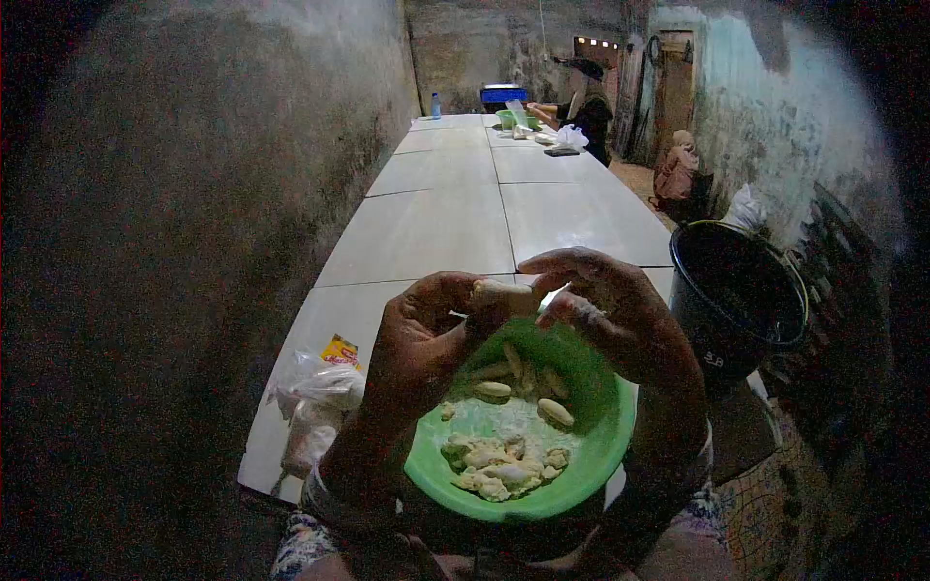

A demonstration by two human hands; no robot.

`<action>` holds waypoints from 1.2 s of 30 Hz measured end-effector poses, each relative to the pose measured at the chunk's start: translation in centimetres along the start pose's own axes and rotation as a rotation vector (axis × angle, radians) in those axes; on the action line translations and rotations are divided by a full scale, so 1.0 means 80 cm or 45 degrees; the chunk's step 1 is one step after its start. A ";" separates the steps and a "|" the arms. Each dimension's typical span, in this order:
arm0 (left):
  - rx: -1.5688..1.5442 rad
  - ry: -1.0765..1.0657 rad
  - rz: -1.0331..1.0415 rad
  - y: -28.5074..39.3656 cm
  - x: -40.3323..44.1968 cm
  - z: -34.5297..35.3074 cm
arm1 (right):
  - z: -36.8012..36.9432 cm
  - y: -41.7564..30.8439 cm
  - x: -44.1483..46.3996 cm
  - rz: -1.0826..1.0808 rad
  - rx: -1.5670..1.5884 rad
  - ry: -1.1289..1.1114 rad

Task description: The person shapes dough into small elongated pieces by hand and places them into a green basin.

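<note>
Above the far rim of a green basin [610,455], my left hand [431,324] pinches a pale, elongated piece of dough [504,295] between thumb and fingers. My right hand [605,300] is at the other end of that piece, its thumb and fingers apart, with whitish residue on the fingers. Whether it touches the piece is unclear. Inside the basin lie several shaped oblong pieces [555,412] and, nearer to me, a heap of rough dough lumps [494,470], with white powder between them.
A long tiled table [436,228] stretches ahead. Plastic bags [315,407] and a yellow packet [341,352] lie at the left. A black bucket [731,300] stands at the right. Another person [589,111] works at the far end; one more [678,167] is low by the right wall.
</note>
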State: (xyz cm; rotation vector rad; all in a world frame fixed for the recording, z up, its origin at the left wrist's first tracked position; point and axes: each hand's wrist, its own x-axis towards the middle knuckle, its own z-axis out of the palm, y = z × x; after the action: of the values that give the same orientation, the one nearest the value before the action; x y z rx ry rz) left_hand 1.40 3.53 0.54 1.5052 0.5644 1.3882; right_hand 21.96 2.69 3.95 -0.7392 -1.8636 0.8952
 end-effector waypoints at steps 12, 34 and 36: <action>0.173 -0.095 -0.045 0.005 0.000 0.010 | 0.010 0.012 0.002 -0.145 -0.416 0.033; 0.021 -0.115 -0.131 -0.003 -0.003 0.006 | 0.006 0.019 0.004 -0.244 -0.167 0.003; 0.012 -0.198 -0.001 -0.009 -0.003 0.003 | 0.004 0.022 0.003 -0.176 -0.319 -0.034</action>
State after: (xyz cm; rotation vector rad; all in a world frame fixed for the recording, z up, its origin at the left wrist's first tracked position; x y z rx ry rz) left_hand 1.75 3.57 -0.13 1.6042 0.4744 1.2562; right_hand 21.78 3.80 2.52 -0.7404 -2.0472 0.5932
